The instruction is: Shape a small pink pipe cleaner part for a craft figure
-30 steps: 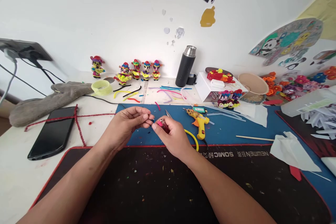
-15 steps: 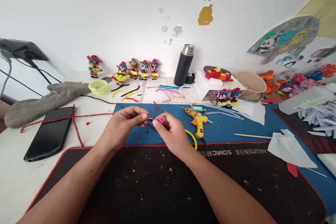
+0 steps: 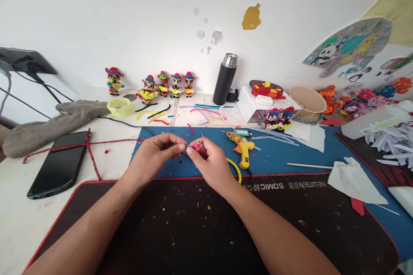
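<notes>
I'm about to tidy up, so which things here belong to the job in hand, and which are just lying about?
In the job:
red-pink item, in the right hand
left hand's piece, if any: too small to tell
probably glue gun, fuzzy strips

Apparently lying about:
phone
flask
tissue

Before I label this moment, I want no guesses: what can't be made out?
All in the head view:
Anything pinched by the left hand: too small, hidden within the pinch.
Most of the pink-and-red item: wrapped by the right hand.
Where the yellow curved piece leads: hidden behind the right hand.
Right end of the translucent bin: cut off by the picture's right edge.
</notes>
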Motion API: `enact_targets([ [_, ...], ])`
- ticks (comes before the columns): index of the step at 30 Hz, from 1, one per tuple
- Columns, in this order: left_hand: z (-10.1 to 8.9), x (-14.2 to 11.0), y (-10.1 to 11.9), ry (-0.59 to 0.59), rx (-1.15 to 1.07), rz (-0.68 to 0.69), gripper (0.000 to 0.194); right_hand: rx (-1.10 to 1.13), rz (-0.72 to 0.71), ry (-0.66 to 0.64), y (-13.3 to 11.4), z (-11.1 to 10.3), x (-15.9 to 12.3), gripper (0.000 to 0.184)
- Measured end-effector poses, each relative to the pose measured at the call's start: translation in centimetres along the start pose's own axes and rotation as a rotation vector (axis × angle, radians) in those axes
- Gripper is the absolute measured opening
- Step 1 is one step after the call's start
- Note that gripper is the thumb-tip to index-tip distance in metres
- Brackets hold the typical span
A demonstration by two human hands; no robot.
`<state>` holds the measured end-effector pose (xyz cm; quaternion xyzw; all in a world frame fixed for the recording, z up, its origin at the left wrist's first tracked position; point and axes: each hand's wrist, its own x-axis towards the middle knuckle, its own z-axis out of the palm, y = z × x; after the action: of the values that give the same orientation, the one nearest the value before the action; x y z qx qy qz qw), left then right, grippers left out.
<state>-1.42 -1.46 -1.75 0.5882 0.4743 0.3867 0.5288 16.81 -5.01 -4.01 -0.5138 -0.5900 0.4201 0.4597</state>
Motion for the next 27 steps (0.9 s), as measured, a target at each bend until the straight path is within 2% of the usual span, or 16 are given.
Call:
enact_targets([
  [12,0.3,0.0,0.3,-0.041,0.004,-0.015,0.030,0.001,-0.004,-0.005,0.2,0.1,0.0,0.012],
  [17,-0.3,0.1,0.4,0.008,0.008,-0.015,0.033,-0.010,0.010,-0.007,-0.2,0.0,0.0,0.014],
  [22,-0.9,0.1,0.7,0.012,0.112,0.026,0.031,-0.014,0.006,-0.001,-0.2,0.0,-0.1,0.015],
  [27,-0.9,-0.1,1.0,-0.031,0.214,0.068,0.027,-0.013,-0.004,-0.010,-0.2,0.0,-0.1,0.014],
])
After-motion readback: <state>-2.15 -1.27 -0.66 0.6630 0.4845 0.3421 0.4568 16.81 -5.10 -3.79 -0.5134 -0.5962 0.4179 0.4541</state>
